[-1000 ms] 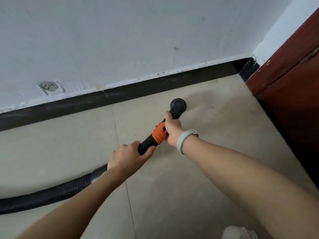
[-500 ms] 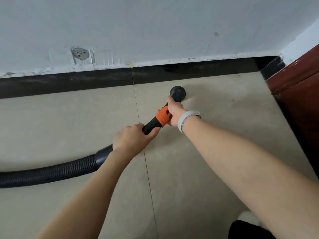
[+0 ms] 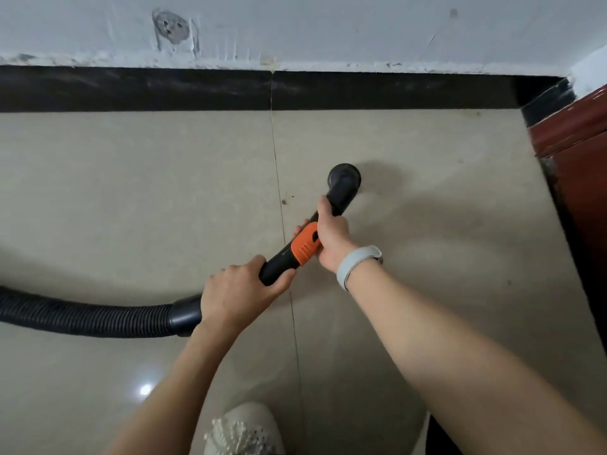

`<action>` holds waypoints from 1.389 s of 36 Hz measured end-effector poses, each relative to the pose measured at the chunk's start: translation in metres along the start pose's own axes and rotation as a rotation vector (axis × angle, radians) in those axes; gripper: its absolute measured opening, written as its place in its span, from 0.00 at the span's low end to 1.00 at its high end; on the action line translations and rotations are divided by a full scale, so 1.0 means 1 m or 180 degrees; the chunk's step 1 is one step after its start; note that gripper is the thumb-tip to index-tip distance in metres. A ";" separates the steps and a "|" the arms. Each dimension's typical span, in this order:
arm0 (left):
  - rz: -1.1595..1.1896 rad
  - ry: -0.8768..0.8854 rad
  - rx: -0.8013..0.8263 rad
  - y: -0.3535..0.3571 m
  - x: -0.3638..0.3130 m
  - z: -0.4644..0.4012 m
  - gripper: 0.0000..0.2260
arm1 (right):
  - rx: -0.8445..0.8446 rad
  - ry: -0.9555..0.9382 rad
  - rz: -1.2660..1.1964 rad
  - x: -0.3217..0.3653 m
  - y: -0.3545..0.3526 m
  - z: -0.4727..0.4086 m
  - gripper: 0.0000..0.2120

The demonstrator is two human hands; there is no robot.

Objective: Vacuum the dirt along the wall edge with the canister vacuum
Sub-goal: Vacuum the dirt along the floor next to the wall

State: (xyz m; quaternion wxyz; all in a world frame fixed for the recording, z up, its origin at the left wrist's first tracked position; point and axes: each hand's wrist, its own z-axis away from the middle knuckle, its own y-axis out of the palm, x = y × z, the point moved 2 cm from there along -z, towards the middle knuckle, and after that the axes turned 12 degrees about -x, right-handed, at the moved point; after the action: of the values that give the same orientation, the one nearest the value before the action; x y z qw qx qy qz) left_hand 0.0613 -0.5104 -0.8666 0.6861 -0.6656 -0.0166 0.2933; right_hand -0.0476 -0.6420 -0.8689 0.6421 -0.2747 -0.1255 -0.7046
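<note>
A black vacuum wand with an orange collar (image 3: 304,247) ends in a round black nozzle (image 3: 344,178) that points down at the beige tiled floor (image 3: 138,192), some way short of the black skirting board (image 3: 164,88). My left hand (image 3: 236,292) grips the rear of the wand where the ribbed black hose (image 3: 82,318) joins it. Just ahead of the orange collar, my right hand (image 3: 330,234), with a grey wristband, grips the wand. A small dark speck of dirt (image 3: 283,201) lies on the tile joint left of the nozzle.
A dark red wooden door or cabinet (image 3: 581,165) stands along the right side and meets the skirting at the corner. The white wall (image 3: 328,24) has a patched round mark. A light shoe (image 3: 244,428) shows at the bottom edge. The hose runs off left.
The view has swung so the wall now runs level across the top. The nozzle has drawn back from the skirting toward me. Both hands keep their grip on the wand.
</note>
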 end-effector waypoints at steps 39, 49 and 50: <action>-0.0083 -0.0185 -0.0159 -0.024 0.030 0.011 0.24 | 0.0325 0.0029 -0.0094 -0.016 0.032 0.024 0.16; -0.0034 0.0226 -0.0308 -0.014 0.051 0.064 0.21 | -0.0124 0.0094 -0.0335 -0.079 0.007 0.039 0.17; -0.0024 0.0232 -0.0407 -0.016 0.057 0.068 0.21 | -0.0051 0.0095 -0.0339 -0.084 0.011 0.042 0.16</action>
State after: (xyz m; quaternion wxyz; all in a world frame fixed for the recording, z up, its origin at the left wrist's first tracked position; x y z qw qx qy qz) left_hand 0.0861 -0.4242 -0.8654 0.6434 -0.7182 -0.0129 0.2646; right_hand -0.0249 -0.5509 -0.8826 0.6032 -0.2623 -0.1247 -0.7428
